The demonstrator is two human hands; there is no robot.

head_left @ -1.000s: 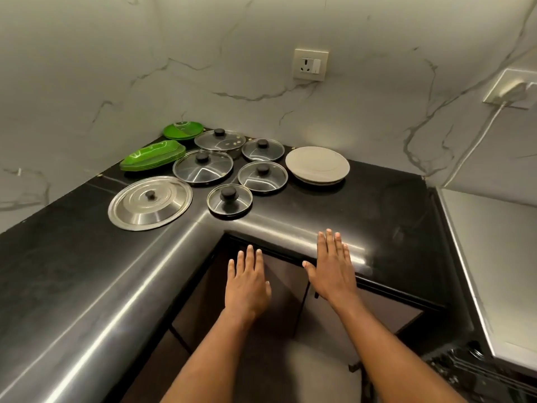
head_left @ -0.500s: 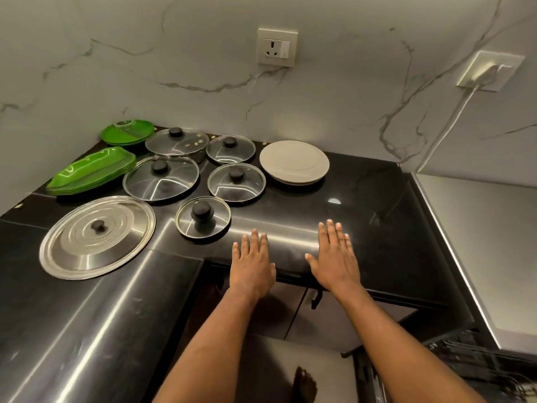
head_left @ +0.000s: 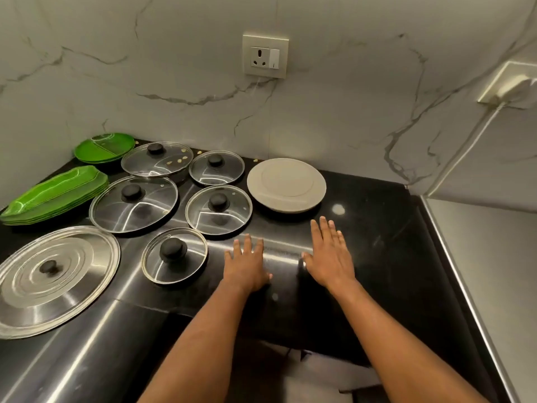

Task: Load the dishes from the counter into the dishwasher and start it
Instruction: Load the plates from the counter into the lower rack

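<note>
On the black counter lie several glass lids with black knobs, the nearest a small one. A large steel lid lies at the left. A stack of white plates stands upside down at the back. Green oblong plates and round green plates sit in the left corner. My left hand and my right hand are held flat over the counter with straight fingers, holding nothing. The right fingertips are just short of the white plates.
A marble wall with a socket backs the counter. A second plug and white cable are on the right wall. A grey steel surface adjoins the counter at the right. Cabinet fronts show below the counter edge.
Both hands have moved forward from the counter's front edge to over its surface, nearer the lids and white plates. The view has moved closer to the counter.
</note>
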